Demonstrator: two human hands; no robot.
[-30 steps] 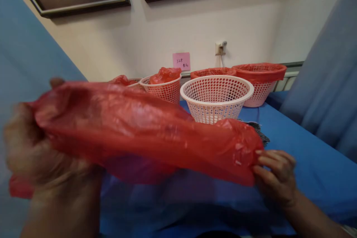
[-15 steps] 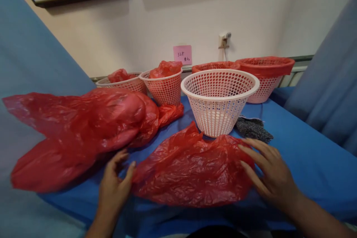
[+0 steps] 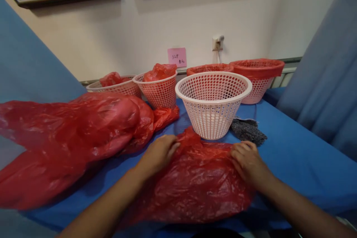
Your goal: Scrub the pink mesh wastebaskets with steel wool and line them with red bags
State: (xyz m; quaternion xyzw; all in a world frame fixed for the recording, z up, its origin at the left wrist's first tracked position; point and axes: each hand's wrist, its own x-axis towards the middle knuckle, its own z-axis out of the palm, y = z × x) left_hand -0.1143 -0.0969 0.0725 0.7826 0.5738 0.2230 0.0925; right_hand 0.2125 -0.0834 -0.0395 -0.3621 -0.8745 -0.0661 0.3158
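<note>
Nearest the wearer, a thin red plastic bag (image 3: 200,193) lies wrinkled on the blue sheet (image 3: 295,160), in front of the white mesh basket (image 3: 213,119). The person's left hand (image 3: 160,152) and right hand (image 3: 248,161) are apart from each other, each with fingers curled on the bag's far portion, one at either side. Left of them spreads a bulky heap of red plastic (image 3: 95,130). Just beyond the bag the basket stands upright, a dark grey cloth (image 3: 248,131) beside its base. Farther back, two baskets (image 3: 161,95) on the left hold crumpled red plastic, and two red-lined baskets (image 3: 258,91) stand on the right. On the wall are a pink note (image 3: 177,57) and a socket (image 3: 216,44)
</note>
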